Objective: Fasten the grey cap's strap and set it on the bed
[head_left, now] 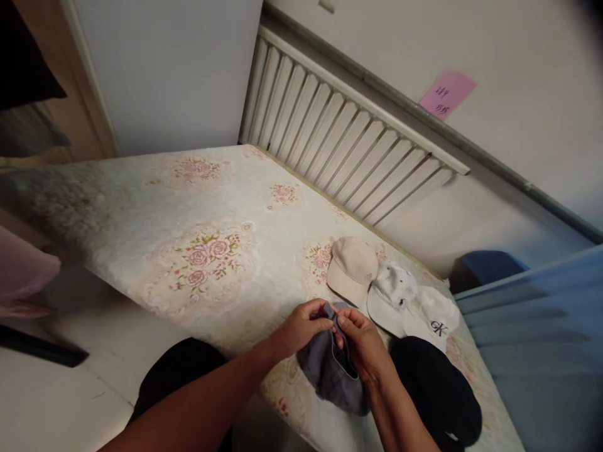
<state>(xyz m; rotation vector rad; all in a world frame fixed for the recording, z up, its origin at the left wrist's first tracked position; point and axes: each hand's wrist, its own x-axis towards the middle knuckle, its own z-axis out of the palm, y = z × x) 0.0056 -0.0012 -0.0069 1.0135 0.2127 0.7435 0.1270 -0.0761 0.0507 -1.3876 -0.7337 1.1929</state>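
Observation:
A grey baseball cap (336, 383) is held between my two hands, its back strap and opening turned toward the top. My left hand (306, 326) pinches the strap end from the left. On the other side, my right hand (360, 339) grips the strap and the edge of the opening. Just beyond lie a beige cap (353, 260), a white cap (393, 292) with a small dark mark, and another white cap (436, 311) with dark letters. A black cap (433, 389) rests right of my right forearm.
The caps lie on a bed or mattress with a floral cover (264, 251). A white radiator (330, 119) runs along the wall behind it. At the right hangs a blue curtain (541, 339), near a dark blue object (490, 270). Pink cloth (26, 263) shows at the left edge.

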